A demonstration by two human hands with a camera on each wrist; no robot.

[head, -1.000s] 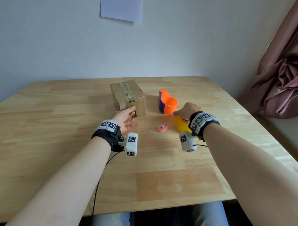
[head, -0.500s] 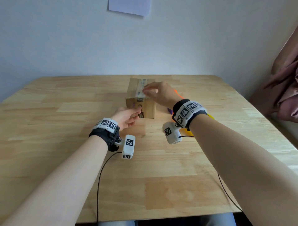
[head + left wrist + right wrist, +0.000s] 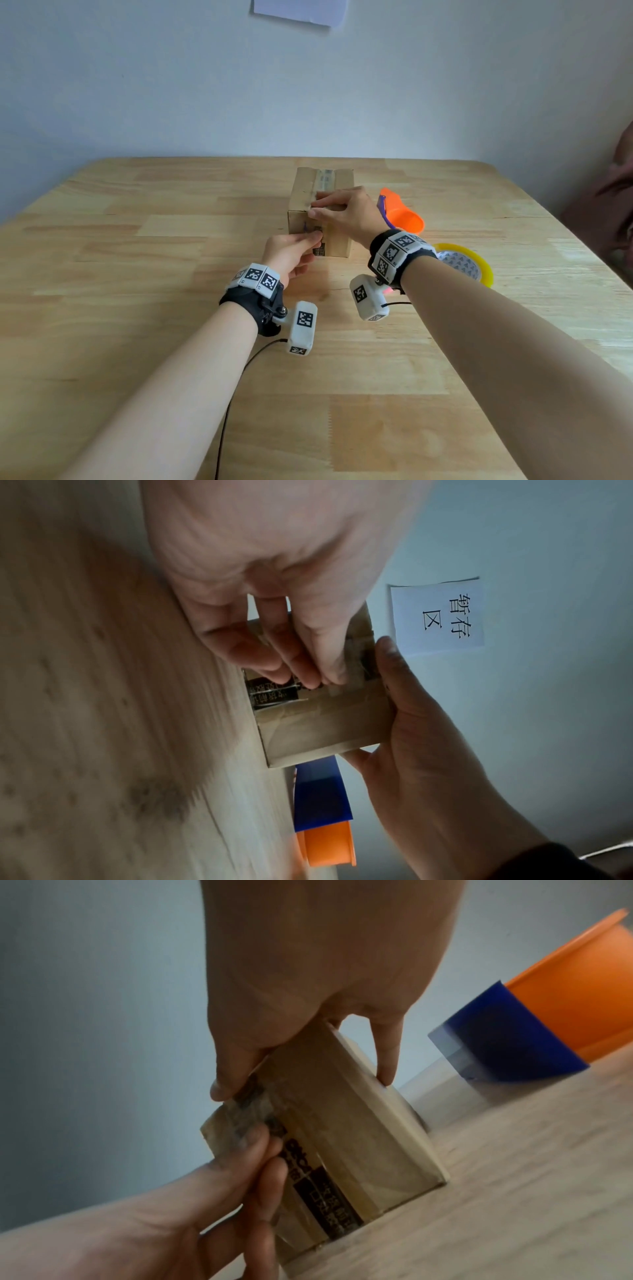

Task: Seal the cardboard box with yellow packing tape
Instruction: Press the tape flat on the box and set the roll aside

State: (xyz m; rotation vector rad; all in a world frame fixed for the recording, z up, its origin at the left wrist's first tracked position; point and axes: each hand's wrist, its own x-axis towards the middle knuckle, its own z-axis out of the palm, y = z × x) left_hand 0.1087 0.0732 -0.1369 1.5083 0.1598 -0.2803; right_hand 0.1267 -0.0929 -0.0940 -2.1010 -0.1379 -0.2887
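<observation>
1. Since the last frame the right hand (image 3: 346,214) has dropped onto the box (image 3: 320,212), its grip now grasping the box's near top edge.
2. Box stands mid-tabletop (image 3: 137,308); the left hand (image 3: 291,251) pinches a tape end on its front face.
3. Tape roll (image 3: 462,263) lies right, behind the right wrist.
4. Orange holder (image 3: 400,214) sits just right of the box.

Head view high above the table (image 3: 137,308); both wrist views close, sharing the box (image 3: 325,723)
</observation>
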